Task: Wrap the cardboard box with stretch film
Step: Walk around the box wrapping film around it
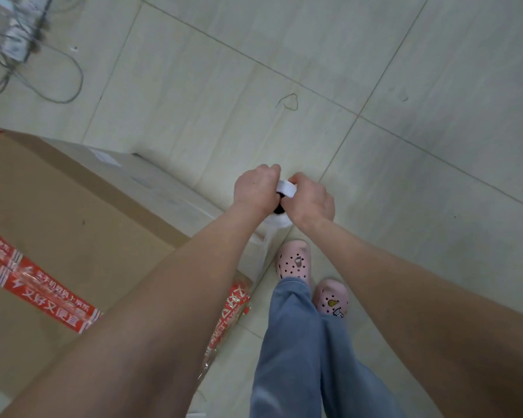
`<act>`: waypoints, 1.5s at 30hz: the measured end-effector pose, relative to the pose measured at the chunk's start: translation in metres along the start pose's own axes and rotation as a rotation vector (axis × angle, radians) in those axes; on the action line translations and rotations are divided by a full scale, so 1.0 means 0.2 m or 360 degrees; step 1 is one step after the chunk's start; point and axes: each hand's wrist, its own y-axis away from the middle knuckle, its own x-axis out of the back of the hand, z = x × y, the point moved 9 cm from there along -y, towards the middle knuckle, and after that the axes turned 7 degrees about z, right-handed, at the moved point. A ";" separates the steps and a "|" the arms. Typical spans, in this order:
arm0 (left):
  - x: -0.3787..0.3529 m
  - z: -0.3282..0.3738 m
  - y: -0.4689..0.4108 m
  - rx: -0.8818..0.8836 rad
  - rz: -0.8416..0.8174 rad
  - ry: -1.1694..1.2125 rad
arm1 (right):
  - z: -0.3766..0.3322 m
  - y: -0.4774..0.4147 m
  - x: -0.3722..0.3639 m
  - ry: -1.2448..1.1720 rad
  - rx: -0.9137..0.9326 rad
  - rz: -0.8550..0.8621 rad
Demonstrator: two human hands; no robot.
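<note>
A large brown cardboard box (pixel 73 224) with red printed tape stands on the floor at the left. Its far side shows a pale sheen of stretch film (pixel 163 188). Off the box's corner I hold a white roll of stretch film (pixel 286 188) upright with a dark core. My left hand (pixel 255 190) grips the roll from the left and my right hand (pixel 310 197) grips it from the right. Film runs from the roll down toward the box corner. Most of the roll is hidden by my hands.
Pale tiled floor (pixel 405 161) spreads ahead and to the right. A power strip with tangled grey cables (pixel 21 34) lies at the top left. My feet in pink clogs (pixel 293 262) stand just beside the box corner.
</note>
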 end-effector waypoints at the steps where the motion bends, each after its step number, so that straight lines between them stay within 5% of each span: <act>1: 0.01 -0.06 -0.01 0.0083 0.0019 0.0062 | -0.05 -0.01 0.00 0.0002 0.0041 0.0015; 14: 0.00 -0.79 0.02 0.1204 0.0099 0.1038 | -0.53 -0.12 -0.23 -0.0254 -0.0038 -0.0234; 29: 0.24 -0.56 -0.23 0.0422 0.0166 0.0270 | -0.69 -0.27 -0.15 0.0111 0.0232 -0.0300; 36: 0.27 -0.54 -0.29 0.0365 0.0097 0.0157 | -0.71 -0.28 -0.08 0.0217 0.0329 -0.0162; 45: 0.21 -0.95 -0.12 0.1375 0.0184 0.0788 | -1.09 -0.28 -0.12 0.0414 0.0750 -0.0173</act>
